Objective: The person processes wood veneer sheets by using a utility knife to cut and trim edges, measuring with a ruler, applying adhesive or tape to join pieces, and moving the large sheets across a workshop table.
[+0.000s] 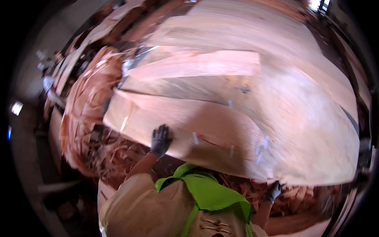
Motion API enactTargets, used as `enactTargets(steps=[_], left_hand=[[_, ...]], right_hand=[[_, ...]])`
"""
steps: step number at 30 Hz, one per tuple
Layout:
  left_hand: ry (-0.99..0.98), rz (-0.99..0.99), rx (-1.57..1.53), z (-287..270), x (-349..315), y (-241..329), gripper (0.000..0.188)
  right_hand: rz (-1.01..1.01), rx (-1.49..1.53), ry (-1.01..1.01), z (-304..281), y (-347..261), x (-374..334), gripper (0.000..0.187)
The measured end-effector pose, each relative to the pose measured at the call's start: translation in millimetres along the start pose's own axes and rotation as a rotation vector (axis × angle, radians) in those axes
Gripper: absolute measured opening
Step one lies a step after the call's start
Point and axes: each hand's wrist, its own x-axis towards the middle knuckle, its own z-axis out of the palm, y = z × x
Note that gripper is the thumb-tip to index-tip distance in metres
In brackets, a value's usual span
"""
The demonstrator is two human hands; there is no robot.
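Observation:
A large thin sheet of pale reddish wood veneer [221, 130] lies spread in front of me on a stack of similar sheets. My left hand [160, 140], in a dark glove, presses flat on the sheet's near edge with fingers spread. My right hand [273, 191], also gloved, grips the near edge of the same sheet lower right, fingers curled under it. A narrower veneer strip [197, 65] lies on top further back. The picture is motion-blurred.
A heap of torn veneer scraps [85, 102] piles up at the left, and more scraps [118, 154] lie below the sheet's edge. More sheets [244, 23] stretch away at the back. A dark floor [27, 158] runs along the left. My green vest [205, 193] fills the bottom.

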Motion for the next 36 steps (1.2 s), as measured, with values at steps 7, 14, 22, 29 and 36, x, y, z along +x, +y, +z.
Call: enactTargets(steps=[7, 14, 22, 29, 36], left_hand=[[0.054, -0.021, -0.044, -6.6, -20.1, -3.5, 0.065], [0.06, -0.032, -0.052, -38.0, 12.6, 13.3, 0.065], [0.239, 0.148, -0.222, -30.8, 190.3, 35.2, 0.056], [0.228, 0.32, -0.127, -23.9, 338.7, 77.3, 0.055], [0.222, 0.406, -0.129, 14.7, 399.5, 62.8, 0.028]], right_hand=[[0.213, -0.232, -0.125, -13.3, -5.2, 10.3, 0.075], [-0.729, -0.979, -0.07, -3.0, -67.9, 18.4, 0.046], [-1.0, 0.738, -0.978, 232.6, -423.8, -203.7, 0.038], [-1.143, 0.851, -1.208, 287.9, -476.7, -244.6, 0.058], [-1.003, 0.697, -1.218, 310.0, -460.6, -232.5, 0.055]])
